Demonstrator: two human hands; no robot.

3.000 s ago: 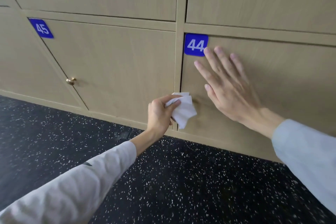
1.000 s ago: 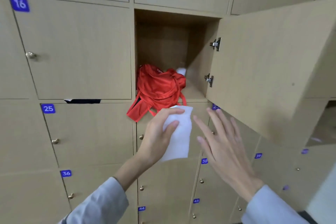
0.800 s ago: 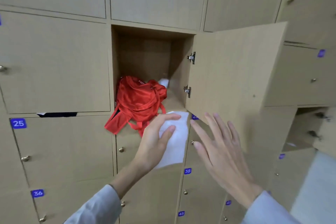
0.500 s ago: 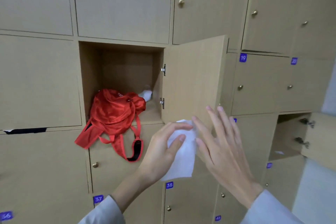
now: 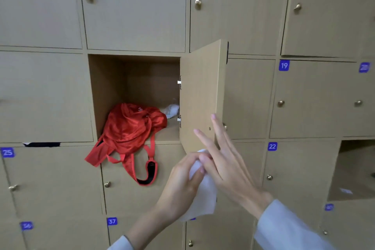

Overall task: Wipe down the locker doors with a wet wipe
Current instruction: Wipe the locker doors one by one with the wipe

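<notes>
Left hand (image 5: 180, 186) grips white wet wipe (image 5: 203, 195), held in front of the lockers just below the open locker door (image 5: 200, 95). Right hand (image 5: 225, 160), fingers straight and spread, touches the wipe's top. Red bag (image 5: 129, 130) spills from the open compartment.

The open door (image 5: 199, 95) juts out from the locker wall at 12 o'clock, barring sideways passage. At 10 o'clock, the open compartment (image 5: 134, 79) has free room above; a red bag (image 5: 129, 130) blocks its floor and spills over the sill.
</notes>
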